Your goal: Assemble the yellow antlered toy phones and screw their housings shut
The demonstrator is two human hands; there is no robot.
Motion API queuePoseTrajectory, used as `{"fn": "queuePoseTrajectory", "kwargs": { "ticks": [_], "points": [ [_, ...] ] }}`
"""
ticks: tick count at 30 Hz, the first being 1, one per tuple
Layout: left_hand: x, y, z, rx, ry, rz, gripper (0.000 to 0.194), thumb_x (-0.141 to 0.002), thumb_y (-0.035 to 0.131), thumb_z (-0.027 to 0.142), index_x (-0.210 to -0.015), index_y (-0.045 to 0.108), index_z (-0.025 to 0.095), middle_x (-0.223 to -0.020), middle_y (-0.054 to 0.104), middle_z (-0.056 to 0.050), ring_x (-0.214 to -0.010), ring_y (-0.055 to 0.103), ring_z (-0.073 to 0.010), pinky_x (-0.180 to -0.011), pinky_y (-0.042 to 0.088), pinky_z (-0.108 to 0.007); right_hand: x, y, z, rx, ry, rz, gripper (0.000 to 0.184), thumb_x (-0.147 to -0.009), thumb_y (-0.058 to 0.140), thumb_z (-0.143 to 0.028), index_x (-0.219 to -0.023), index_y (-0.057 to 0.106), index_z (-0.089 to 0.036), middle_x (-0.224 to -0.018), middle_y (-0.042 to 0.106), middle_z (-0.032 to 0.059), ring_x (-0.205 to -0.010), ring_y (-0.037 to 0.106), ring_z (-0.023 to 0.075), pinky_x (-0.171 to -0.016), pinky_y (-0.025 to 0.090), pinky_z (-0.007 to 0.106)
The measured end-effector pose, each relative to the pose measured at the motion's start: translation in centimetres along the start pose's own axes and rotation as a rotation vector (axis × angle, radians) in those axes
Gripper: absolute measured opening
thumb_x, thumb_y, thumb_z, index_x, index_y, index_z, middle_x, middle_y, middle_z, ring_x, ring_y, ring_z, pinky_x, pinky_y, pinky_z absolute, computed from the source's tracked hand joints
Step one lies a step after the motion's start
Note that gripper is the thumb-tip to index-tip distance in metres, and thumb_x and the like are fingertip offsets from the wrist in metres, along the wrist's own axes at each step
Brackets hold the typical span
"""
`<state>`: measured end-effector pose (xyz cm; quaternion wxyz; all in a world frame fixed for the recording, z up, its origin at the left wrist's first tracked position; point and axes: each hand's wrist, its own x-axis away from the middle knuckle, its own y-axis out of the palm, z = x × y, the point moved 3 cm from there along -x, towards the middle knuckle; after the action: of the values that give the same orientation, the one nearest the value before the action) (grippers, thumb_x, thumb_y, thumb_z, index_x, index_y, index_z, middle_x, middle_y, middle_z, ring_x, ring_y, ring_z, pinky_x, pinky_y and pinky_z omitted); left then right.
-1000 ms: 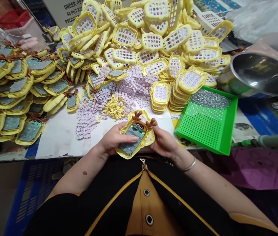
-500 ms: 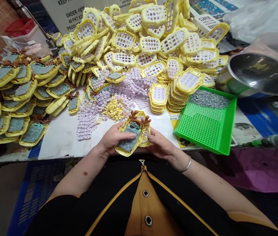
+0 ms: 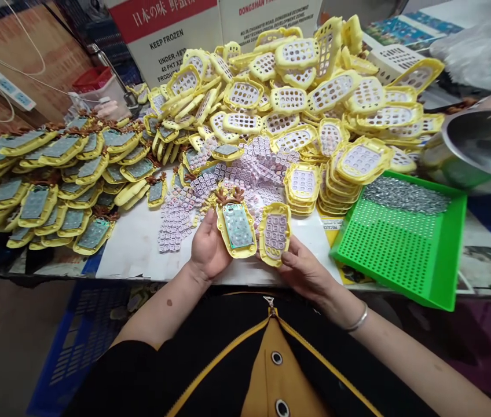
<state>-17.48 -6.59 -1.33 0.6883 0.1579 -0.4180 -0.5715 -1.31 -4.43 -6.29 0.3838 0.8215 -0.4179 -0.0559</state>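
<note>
My left hand (image 3: 211, 249) cups a board shell (image 3: 239, 229) against its palm, most of the fingers out of my sight; the shell lies to the right of that hand and slightly far of it. My right hand (image 3: 306, 271) grips a keypad shell (image 3: 275, 234) by its near right edge, so this one lies left and far of the hand. What I judge decisive is how the two stand: just beside each other, insides facing up, both long axes running near to far, the left leaning a little far-left, its antlers (image 3: 230, 196) at the far end. Each shell is nearest the hand that holds it. Beyond, on the surface (image 3: 132, 240), loose keypads (image 3: 176, 223) lie far left, stacked shells (image 3: 301, 188) far right, and a green tray (image 3: 395, 249) right.
</note>
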Motion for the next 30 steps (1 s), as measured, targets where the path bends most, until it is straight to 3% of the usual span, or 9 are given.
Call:
{"fn": "queuePoseTrajectory", "kwargs": {
  "ticks": [7, 12, 23, 30],
  "points": [
    [-0.1, -0.5, 0.1, -0.021, 0.025, 0.097, 0.042, -0.081, 0.066, 0.05, -0.1, 0.069, 0.013, -0.106, 0.074, -0.014, -0.11, 0.067, -0.0327, -0.092, 0.055, -0.046, -1.1, 1.5, 0.2, 0.031, -0.037, -0.026, 0.072, -0.059, 0.091, -0.035, -0.124, 0.06, -0.031, -0.131, 0.066, 0.0054, -0.113, 0.066, 0.0246, -0.107, 0.049, 0.046],
    [-0.1, 0.2, 0.0, 0.027, 0.156, 0.153, 0.032, -0.083, 0.069, 0.034, -0.108, 0.068, 0.014, -0.104, 0.076, -0.01, -0.112, 0.067, -0.0286, -0.099, 0.052, -0.042, -2.3, 2.0, 1.1, 0.084, -0.069, -0.023, 0.083, -0.059, 0.091, -0.032, -0.133, 0.053, -0.029, -0.128, 0.065, 0.006, -0.113, 0.064, 0.0238, -0.107, 0.048, 0.045],
    [-0.5, 0.7, -0.7, -0.067, 0.226, 0.143, 0.048, -0.082, 0.072, 0.021, -0.128, 0.062, 0.027, -0.109, 0.075, -0.002, -0.097, 0.071, -0.0162, -0.094, 0.053, -0.029, -2.6, 2.1, 1.5, 0.161, -0.059, -0.005, 0.102, -0.057, 0.091, -0.032, -0.144, 0.039, -0.03, -0.129, 0.059, 0.0079, -0.114, 0.064, 0.0229, -0.104, 0.05, 0.043],
    [-0.4, 0.8, -1.0, -0.129, 0.226, 0.119, 0.052, -0.075, 0.08, 0.023, -0.125, 0.065, 0.032, -0.115, 0.073, 0.002, -0.094, 0.068, -0.0104, -0.085, 0.051, -0.021, -2.5, 1.8, 1.6, 0.26, -0.083, 0.0, 0.107, -0.056, 0.091, -0.038, -0.147, 0.035, -0.029, -0.139, 0.05, 0.0113, -0.117, 0.061, 0.0224, -0.107, 0.048, 0.042]
  ]
}}
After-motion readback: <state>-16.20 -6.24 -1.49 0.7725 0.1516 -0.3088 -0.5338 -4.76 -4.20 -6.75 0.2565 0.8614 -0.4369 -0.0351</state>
